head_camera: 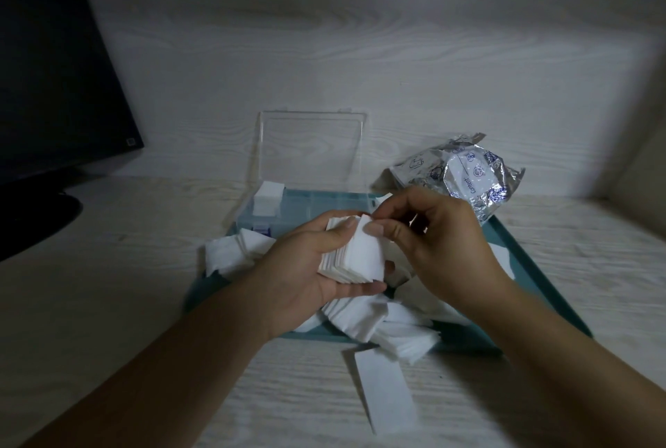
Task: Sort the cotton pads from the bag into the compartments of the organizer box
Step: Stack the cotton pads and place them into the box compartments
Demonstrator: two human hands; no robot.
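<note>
Left hand fingers curl around a white square pad stack (edges seemingly uneven); right hand pinches its top

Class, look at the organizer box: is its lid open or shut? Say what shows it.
Open. The clear lid stands upright behind the box, and a stack of pads shows in one compartment.
</note>
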